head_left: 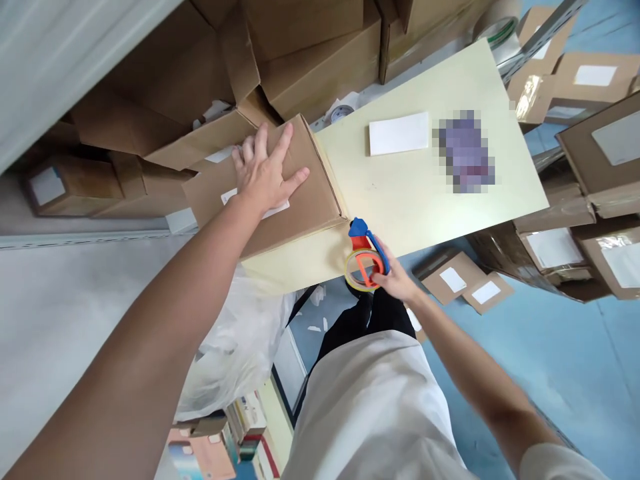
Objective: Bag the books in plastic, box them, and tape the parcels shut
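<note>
My left hand (267, 170) lies with fingers spread on top of a closed cardboard box (313, 193). Part of a white label (277, 210) on the box shows beneath that hand. The box rests on a pale yellow table (390, 200). Low at the table's front edge, my right hand (393, 277) grips a tape dispenser (367, 257) with a blue head, a blue lever and an orange-red frame. The dispenser's head is close to the box's near right corner; whether they touch I cannot tell.
A white flat box (399, 134) and a blurred purple item (466, 150) lie on the table. Open cartons (320, 60) line its far side, near a tape roll (343, 112). Stacked parcels (555, 247) stand at right. A plastic bag (235, 353) hangs below the table at left.
</note>
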{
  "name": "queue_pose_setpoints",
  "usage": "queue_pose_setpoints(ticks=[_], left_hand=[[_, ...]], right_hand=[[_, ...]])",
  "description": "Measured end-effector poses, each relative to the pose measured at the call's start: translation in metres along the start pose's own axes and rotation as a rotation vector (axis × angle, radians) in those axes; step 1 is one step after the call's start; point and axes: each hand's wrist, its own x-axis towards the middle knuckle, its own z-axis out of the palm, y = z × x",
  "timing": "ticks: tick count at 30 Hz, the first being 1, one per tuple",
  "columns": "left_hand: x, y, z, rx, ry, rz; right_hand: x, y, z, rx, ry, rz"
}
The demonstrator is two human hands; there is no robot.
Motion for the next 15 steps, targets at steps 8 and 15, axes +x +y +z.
queue_pose_setpoints(ticks=[8,15], left_hand=[[0.005,-0.019,-0.003,-0.045,0.08,-0.151],[-0.018,-0.022,-0.013,0.051,0.161,-0.261]], right_hand=[[0.064,-0.042,0.015,-0.033,0.203,-0.142],[0.207,-0.166,-0.036,-0.048,-0.206,-0.011]])
